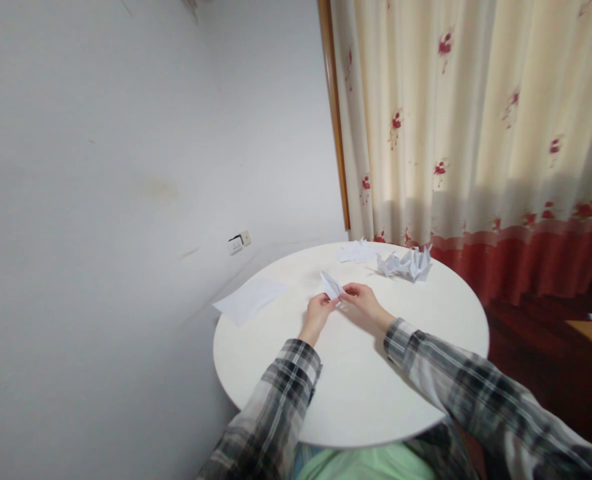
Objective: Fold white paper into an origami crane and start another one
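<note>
A small folded piece of white paper point(331, 285) is held up over the middle of a round white table point(356, 387), its pointed end toward the upper left. My left hand point(319, 313) pinches its lower edge. On the paper's right side, my right hand point(362, 299) grips it between thumb and fingers. The fingertips of both hands nearly meet at the paper's lower corner. Fine folds in the paper are too small to tell.
Flat white sheets point(251, 299) lie at the table's left edge. Several folded paper shapes point(409, 264) stand at the back right, beside some paper pieces point(356, 251) at the back edge. A wall with a socket point(235, 245) borders the left; a curtain point(456, 133) hangs behind.
</note>
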`<action>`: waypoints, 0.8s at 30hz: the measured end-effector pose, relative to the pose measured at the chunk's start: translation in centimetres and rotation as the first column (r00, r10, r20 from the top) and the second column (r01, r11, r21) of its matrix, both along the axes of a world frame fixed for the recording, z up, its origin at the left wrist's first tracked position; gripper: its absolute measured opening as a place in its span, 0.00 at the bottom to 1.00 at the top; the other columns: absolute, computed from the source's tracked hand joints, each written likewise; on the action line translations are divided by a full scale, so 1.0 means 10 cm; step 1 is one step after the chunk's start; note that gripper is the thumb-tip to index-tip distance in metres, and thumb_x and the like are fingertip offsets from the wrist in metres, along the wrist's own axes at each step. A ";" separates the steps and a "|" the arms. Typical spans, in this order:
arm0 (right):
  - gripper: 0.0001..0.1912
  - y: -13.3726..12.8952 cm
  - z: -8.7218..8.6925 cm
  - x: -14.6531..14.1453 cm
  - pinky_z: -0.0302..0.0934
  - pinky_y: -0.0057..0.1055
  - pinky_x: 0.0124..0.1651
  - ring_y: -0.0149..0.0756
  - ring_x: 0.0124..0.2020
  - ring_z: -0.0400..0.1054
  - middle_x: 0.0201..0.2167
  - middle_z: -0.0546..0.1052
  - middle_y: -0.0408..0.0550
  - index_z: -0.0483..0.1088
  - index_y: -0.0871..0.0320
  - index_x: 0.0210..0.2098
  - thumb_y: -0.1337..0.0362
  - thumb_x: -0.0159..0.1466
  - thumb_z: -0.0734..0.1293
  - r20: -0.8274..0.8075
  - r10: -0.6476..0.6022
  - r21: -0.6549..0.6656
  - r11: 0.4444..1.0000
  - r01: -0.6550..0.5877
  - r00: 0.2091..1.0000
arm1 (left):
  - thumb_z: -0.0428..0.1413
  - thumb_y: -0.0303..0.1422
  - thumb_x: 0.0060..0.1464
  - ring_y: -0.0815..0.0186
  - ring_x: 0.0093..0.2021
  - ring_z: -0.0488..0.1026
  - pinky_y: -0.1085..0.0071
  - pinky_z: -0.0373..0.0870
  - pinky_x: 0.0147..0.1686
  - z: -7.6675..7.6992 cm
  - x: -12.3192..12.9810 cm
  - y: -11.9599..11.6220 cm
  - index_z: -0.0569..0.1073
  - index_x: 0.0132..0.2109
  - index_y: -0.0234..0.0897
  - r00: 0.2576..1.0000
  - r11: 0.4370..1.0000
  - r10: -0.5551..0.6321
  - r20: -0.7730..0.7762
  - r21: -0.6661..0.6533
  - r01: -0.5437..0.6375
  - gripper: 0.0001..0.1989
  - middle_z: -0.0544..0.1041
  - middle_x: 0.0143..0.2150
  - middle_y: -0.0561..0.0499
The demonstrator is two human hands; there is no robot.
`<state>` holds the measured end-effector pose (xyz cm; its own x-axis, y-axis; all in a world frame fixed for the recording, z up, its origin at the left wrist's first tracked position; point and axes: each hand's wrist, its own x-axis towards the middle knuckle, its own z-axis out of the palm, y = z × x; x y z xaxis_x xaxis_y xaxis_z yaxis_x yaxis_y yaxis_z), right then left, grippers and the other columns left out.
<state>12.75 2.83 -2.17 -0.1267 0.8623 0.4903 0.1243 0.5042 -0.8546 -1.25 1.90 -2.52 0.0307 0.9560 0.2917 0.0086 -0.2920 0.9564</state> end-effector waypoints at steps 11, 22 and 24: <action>0.15 -0.02 0.00 -0.03 0.58 0.26 0.27 0.30 0.23 0.64 0.21 0.70 0.40 0.62 0.59 0.31 0.64 0.44 0.67 -0.155 -0.062 -0.092 0.995 0.048 0.986 | 0.62 0.31 0.31 0.75 0.21 0.64 0.78 0.59 0.23 0.08 0.05 -0.05 0.66 0.32 0.33 0.989 0.991 0.130 0.063 -0.014 -0.130 0.18 0.68 0.20 0.57; 0.10 0.03 -0.01 -0.01 0.59 0.30 0.33 0.32 0.26 0.65 0.24 0.71 0.42 0.64 0.59 0.26 0.62 0.45 0.66 -0.127 0.033 -0.019 0.999 -0.035 0.991 | 0.60 0.33 0.33 0.72 0.23 0.65 0.75 0.59 0.25 0.07 0.01 -0.05 0.71 0.26 0.29 0.997 0.997 0.057 -0.055 0.044 -0.055 0.11 0.72 0.23 0.51; 0.10 0.02 -0.01 -0.01 0.59 0.30 0.33 0.32 0.26 0.65 0.23 0.70 0.42 0.64 0.59 0.26 0.62 0.46 0.66 -0.124 0.039 -0.009 0.999 -0.040 0.992 | 0.60 0.34 0.32 0.71 0.23 0.65 0.75 0.60 0.26 0.08 0.01 -0.05 0.70 0.25 0.30 0.997 0.997 0.060 -0.045 0.055 -0.058 0.12 0.71 0.23 0.52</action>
<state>12.62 3.03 -2.27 -0.0997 0.8636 0.4942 -0.0027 0.4964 -0.8681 -1.17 1.39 -1.68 -0.0107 0.9397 0.3417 0.0713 -0.3401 0.9377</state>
